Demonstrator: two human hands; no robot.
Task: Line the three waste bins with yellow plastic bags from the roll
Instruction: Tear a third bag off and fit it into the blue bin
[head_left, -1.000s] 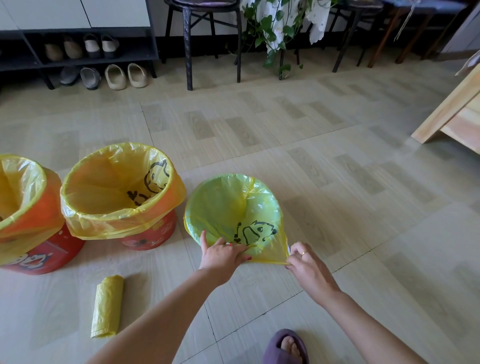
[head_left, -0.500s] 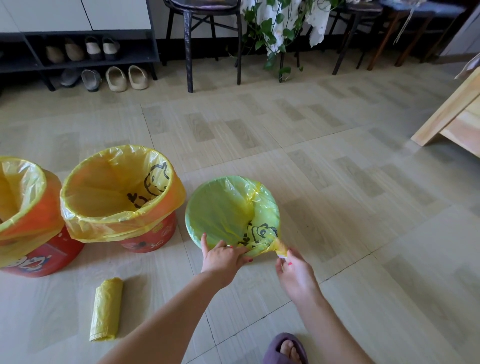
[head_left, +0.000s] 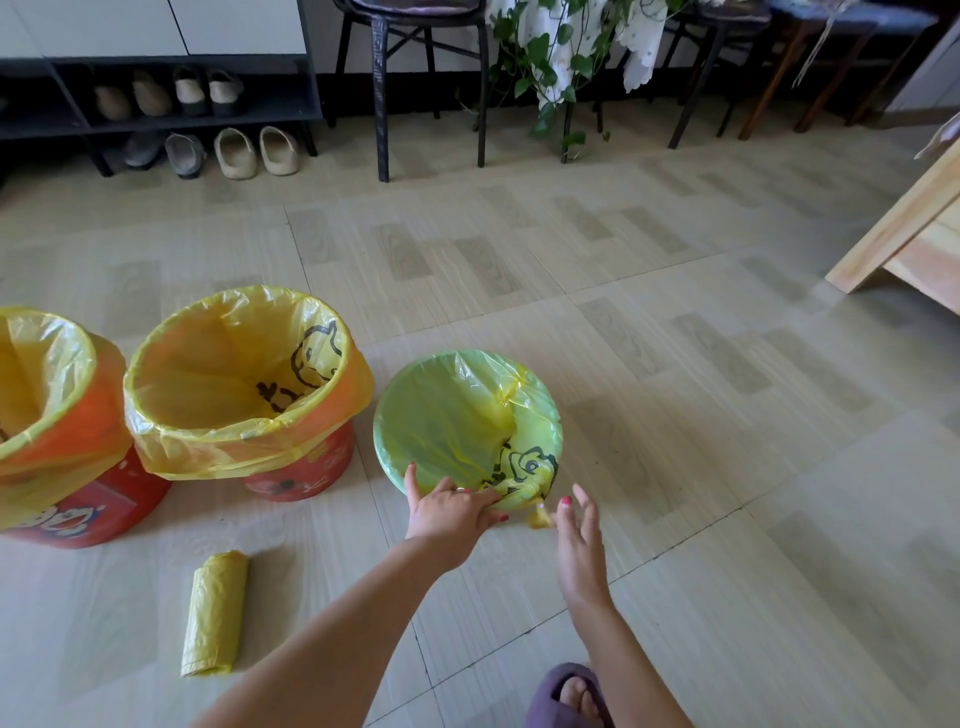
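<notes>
While the left hand (head_left: 451, 512) pins the third bin's yellow plastic bag (head_left: 467, 426), its twisted tail (head_left: 540, 517) (unheld) is found at nine o'clock of the open right hand (head_left: 579, 530).

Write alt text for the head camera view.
A person's left hand presses a yellow bag onto the rim of a green bin while the open right hand hovers beside a twisted bag end. Two red bins stand lined; a bag roll lies on the floor.
</notes>
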